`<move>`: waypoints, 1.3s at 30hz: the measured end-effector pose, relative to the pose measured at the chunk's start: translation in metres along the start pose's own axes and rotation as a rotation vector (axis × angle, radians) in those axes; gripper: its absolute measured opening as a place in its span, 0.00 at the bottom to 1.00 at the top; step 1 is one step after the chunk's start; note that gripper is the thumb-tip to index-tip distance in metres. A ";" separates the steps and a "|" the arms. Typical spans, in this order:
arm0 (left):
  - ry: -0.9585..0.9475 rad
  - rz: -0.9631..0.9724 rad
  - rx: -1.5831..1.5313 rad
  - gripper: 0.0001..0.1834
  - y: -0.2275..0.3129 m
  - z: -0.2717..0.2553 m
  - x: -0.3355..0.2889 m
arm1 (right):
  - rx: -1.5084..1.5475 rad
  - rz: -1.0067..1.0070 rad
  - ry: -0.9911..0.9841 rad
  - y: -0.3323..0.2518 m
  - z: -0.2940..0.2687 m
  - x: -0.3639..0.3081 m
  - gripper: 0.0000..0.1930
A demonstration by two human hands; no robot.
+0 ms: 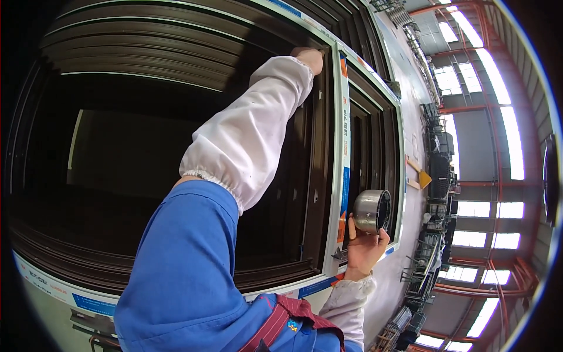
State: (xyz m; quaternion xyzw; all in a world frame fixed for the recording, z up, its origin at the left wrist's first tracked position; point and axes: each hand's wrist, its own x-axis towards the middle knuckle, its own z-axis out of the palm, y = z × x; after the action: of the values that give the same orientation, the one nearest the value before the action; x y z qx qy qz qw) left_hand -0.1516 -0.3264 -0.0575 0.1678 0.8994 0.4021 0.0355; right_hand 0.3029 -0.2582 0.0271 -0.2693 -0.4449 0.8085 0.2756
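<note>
My left arm, in a blue sleeve and a white oversleeve, reaches across a dark brown metal frame (319, 176). My left hand (309, 58) is closed at the frame's top right corner; what its fingers hold, if anything, is hidden. Lower right, my right hand (365, 253) grips a round, silver metal cup (368, 212) from below. The cup is tilted, with its dark mouth turned to the right, and its contents cannot be made out. White and blue protective tape (346, 141) runs along the frame's edge next to the cup.
More brown framed sections (375, 129) adjoin on the right and at the top. Beyond them lies a pale floor (413, 132) with a yellow and wooden object (423, 178). Racks of stacked material (437, 199) line the hall, below windows and orange beams.
</note>
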 end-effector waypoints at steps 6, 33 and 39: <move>-0.095 0.186 0.419 0.14 0.019 -0.003 -0.006 | -0.004 -0.005 0.008 -0.003 -0.002 -0.002 0.25; 0.051 0.162 0.148 0.13 -0.033 0.023 0.030 | -0.031 0.056 -0.011 0.003 0.005 0.002 0.26; -0.129 0.183 0.492 0.13 0.033 0.000 -0.028 | -0.028 0.012 0.033 -0.003 0.000 -0.001 0.26</move>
State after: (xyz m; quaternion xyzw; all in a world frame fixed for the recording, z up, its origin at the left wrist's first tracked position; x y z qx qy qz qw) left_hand -0.1165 -0.3148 -0.0350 0.2773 0.9470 0.1615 0.0144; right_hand 0.3039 -0.2578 0.0298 -0.2889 -0.4500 0.7992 0.2743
